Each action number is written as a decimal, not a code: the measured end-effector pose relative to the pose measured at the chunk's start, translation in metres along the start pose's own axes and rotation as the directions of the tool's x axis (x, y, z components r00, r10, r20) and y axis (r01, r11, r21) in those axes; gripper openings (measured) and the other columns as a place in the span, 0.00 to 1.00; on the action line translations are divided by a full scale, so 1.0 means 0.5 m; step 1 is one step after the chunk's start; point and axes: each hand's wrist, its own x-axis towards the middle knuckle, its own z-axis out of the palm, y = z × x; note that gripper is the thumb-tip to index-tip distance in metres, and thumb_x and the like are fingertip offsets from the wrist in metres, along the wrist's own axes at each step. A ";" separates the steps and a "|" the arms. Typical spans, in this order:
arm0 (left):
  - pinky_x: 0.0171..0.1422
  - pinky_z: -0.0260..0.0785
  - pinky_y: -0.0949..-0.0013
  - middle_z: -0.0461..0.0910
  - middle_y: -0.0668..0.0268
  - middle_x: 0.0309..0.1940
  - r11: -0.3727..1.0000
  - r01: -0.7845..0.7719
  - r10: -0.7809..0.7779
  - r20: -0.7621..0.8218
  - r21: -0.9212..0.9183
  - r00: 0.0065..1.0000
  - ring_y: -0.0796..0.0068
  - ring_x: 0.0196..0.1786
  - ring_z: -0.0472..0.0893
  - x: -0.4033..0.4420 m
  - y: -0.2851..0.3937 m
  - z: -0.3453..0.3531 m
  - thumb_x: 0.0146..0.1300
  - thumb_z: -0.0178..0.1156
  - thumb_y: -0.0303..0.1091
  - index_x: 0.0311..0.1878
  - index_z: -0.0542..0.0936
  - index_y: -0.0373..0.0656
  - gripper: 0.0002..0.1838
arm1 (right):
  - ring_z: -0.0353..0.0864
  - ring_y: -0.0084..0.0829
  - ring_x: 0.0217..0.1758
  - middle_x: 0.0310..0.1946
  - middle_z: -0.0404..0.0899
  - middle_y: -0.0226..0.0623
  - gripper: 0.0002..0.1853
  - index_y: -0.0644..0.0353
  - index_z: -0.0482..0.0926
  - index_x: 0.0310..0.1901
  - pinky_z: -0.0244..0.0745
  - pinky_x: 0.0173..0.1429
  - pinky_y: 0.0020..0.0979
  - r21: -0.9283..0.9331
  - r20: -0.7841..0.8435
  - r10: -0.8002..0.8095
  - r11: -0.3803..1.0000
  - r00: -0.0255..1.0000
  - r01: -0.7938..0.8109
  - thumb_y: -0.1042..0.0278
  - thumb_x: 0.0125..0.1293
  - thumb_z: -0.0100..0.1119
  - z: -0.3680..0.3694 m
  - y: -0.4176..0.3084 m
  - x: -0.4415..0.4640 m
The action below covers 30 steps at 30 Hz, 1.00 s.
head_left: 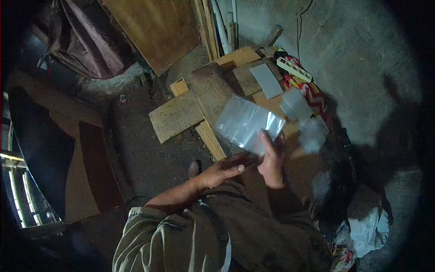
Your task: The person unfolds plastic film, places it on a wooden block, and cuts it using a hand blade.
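A clear plastic bag (244, 121), shiny and flat, is pinched in my right hand (273, 161), whose thumb lies over its near right edge. My left hand (224, 171) is just left of it, low in front of my body, with the fingers stretched toward the bag's near edge and the thumb apart. Whether those fingertips touch the bag I cannot tell. Beyond my right hand lie more clear plastic bags (312, 135) and a translucent sheet (295, 105). A pale flat rectangle (266, 81) rests on the boards behind them.
Wooden boards (176, 115) lie stacked in front of me. A white power strip (294, 69) sits on patterned red cloth (312, 97) by the wall. At lower right is a white sack (369, 231). A wooden panel (158, 31) leans at the back, and dark cloth (86, 41) hangs left.
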 end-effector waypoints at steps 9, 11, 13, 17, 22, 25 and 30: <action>0.47 0.71 0.62 0.79 0.64 0.43 0.576 -0.398 -0.170 -0.581 -0.714 0.796 0.68 0.45 0.78 -0.104 0.007 -0.022 0.66 0.59 0.37 0.49 0.75 0.39 0.14 | 0.72 0.26 0.48 0.45 0.73 0.36 0.25 0.65 0.70 0.53 0.68 0.54 0.31 0.212 0.474 0.544 0.693 0.693 -0.689 0.67 0.57 0.67 0.068 -0.114 -0.143; 0.48 0.72 0.62 0.79 0.64 0.41 0.557 -0.403 -0.167 -0.573 -0.726 0.802 0.67 0.43 0.79 -0.111 -0.033 -0.043 0.66 0.58 0.35 0.48 0.76 0.40 0.12 | 0.72 0.26 0.49 0.47 0.72 0.35 0.24 0.65 0.69 0.53 0.68 0.54 0.30 0.453 0.596 0.529 0.400 0.604 -0.797 0.65 0.58 0.66 0.053 -0.144 -0.111; 0.48 0.72 0.63 0.79 0.64 0.41 0.608 -0.363 -0.172 -0.563 -0.706 0.808 0.68 0.42 0.79 -0.124 -0.036 -0.044 0.66 0.58 0.35 0.48 0.76 0.40 0.11 | 0.72 0.26 0.48 0.47 0.72 0.34 0.23 0.66 0.68 0.54 0.67 0.54 0.28 0.396 0.570 0.518 0.508 0.638 -0.765 0.59 0.64 0.59 0.053 -0.126 -0.095; 0.48 0.72 0.64 0.80 0.64 0.42 0.691 -0.305 -0.166 -0.555 -0.655 0.815 0.70 0.41 0.79 -0.112 -0.047 -0.027 0.67 0.57 0.34 0.49 0.77 0.39 0.11 | 0.66 0.32 0.57 0.51 0.69 0.42 0.27 0.67 0.62 0.61 0.61 0.61 0.34 0.244 0.521 0.461 0.726 0.718 -0.643 0.51 0.72 0.43 0.081 -0.118 -0.074; 0.46 0.72 0.67 0.80 0.65 0.40 0.716 -0.306 -0.168 -0.581 -0.627 0.796 0.74 0.41 0.79 -0.121 -0.037 -0.004 0.68 0.56 0.35 0.49 0.77 0.37 0.13 | 0.67 0.38 0.60 0.57 0.68 0.50 0.31 0.67 0.60 0.64 0.59 0.64 0.37 0.274 0.527 0.383 0.769 0.759 -0.578 0.47 0.72 0.41 0.122 -0.143 -0.086; 0.46 0.72 0.68 0.81 0.65 0.39 0.724 -0.257 -0.231 -0.576 -0.641 0.784 0.74 0.40 0.79 -0.131 -0.053 0.001 0.68 0.57 0.37 0.49 0.77 0.37 0.13 | 0.67 0.37 0.59 0.57 0.68 0.48 0.29 0.66 0.59 0.65 0.60 0.64 0.35 0.132 0.520 0.466 0.784 0.716 -0.606 0.48 0.74 0.40 0.116 -0.177 -0.088; 0.45 0.73 0.66 0.81 0.64 0.38 0.709 -0.290 -0.238 -0.606 -0.643 0.759 0.72 0.39 0.79 -0.131 -0.065 0.002 0.67 0.58 0.38 0.48 0.78 0.37 0.14 | 0.60 0.28 0.64 0.62 0.62 0.38 0.27 0.63 0.56 0.69 0.52 0.68 0.31 0.396 0.643 0.354 0.605 0.679 -0.691 0.57 0.74 0.43 0.117 -0.108 -0.116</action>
